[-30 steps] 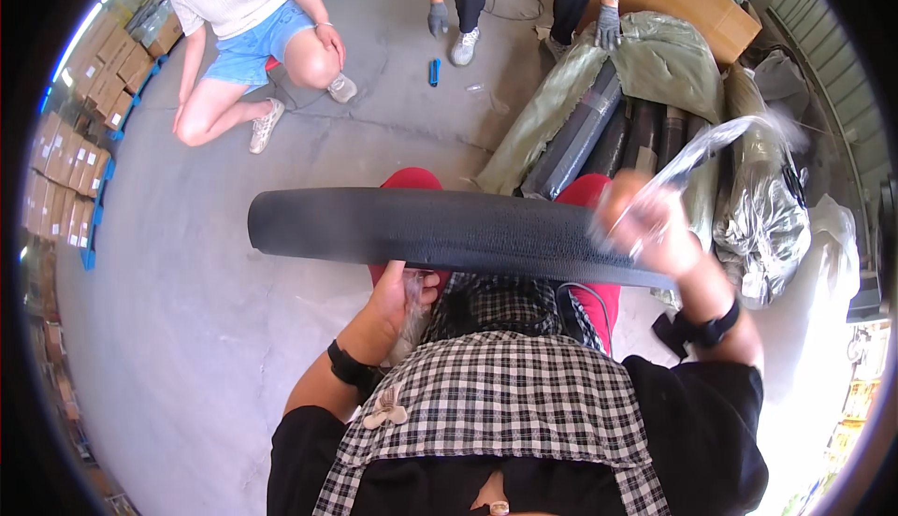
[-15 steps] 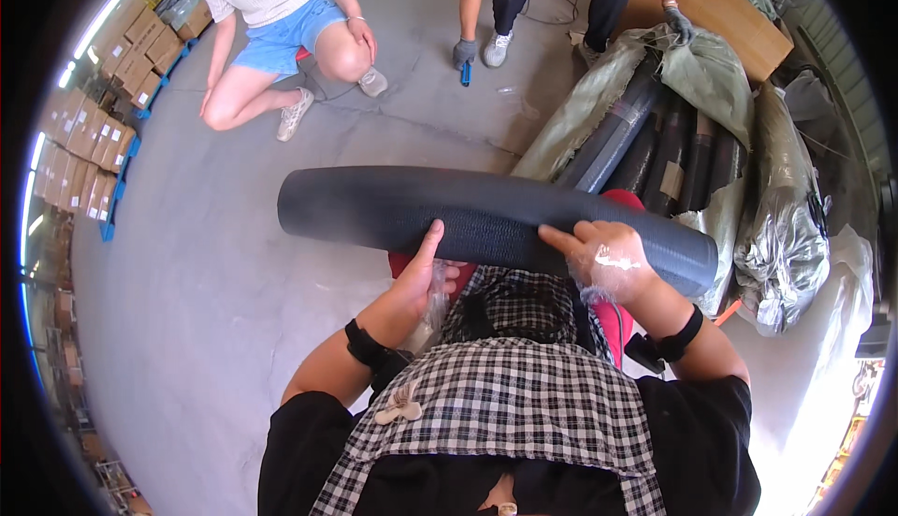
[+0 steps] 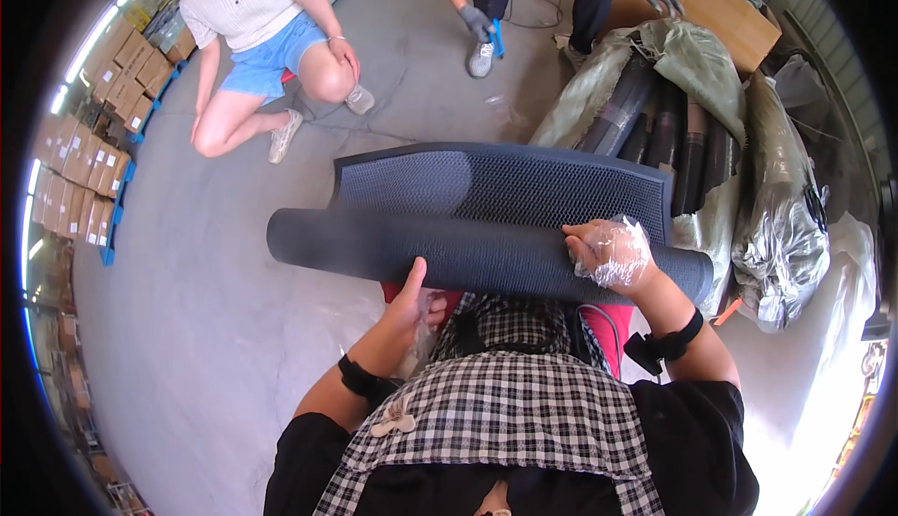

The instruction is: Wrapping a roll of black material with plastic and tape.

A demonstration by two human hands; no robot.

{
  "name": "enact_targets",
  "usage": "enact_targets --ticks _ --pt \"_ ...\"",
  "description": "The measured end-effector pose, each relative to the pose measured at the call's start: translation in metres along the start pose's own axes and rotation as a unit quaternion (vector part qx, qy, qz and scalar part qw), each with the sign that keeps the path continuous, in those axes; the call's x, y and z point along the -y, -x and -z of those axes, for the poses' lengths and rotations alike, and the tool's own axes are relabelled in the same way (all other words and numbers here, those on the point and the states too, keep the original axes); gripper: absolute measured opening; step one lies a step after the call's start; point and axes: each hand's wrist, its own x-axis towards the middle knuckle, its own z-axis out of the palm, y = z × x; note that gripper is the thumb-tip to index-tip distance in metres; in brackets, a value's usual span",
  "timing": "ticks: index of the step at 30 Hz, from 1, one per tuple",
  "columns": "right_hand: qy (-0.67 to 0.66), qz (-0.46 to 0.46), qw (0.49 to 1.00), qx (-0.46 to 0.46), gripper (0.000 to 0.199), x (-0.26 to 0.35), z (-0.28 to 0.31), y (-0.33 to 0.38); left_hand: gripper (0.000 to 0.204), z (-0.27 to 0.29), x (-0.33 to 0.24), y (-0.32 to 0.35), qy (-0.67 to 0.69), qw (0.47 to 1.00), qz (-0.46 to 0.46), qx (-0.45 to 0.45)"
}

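The grey concrete floor (image 3: pixel 215 329) fills most of the view. On it, in front of the person's knees, lies a dark textured rubber mat (image 3: pixel 496 188), its far part unrolled flat and its near part wound into a long roll (image 3: pixel 449 252) lying crosswise. To the right stands a heap of dark rolled mats in greenish and clear plastic wrapping (image 3: pixel 711 132), with a cardboard box (image 3: pixel 720 11) behind it. Stacked cartons (image 3: pixel 75 179) line the left edge. Two other people sit at the far side. The right hand (image 3: pixel 610 254), in a thin clear plastic glove, rests on top of the roll, fingers curled onto it. The left hand (image 3: pixel 412 299) presses the roll's near side, thumb up, fingers hidden beneath.
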Motion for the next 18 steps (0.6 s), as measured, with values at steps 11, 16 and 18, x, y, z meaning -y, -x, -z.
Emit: enact_targets --ticks 11,16,18 --pt "-0.219 0.062 0.973 -0.026 0.037 0.032 0.042 -0.025 0.039 -0.05 -0.12 0.114 -0.179 0.904 -0.307 0.236" --pt "-0.412 0.262 0.867 0.101 0.073 0.101 0.012 -0.065 0.015 -0.173 -0.131 0.081 -0.15 0.837 -0.478 0.221" --pt "-0.584 0.238 0.722 0.284 0.063 0.124 -0.013 -0.077 0.013 -0.201 -0.14 0.055 -0.232 0.793 -0.507 0.244"
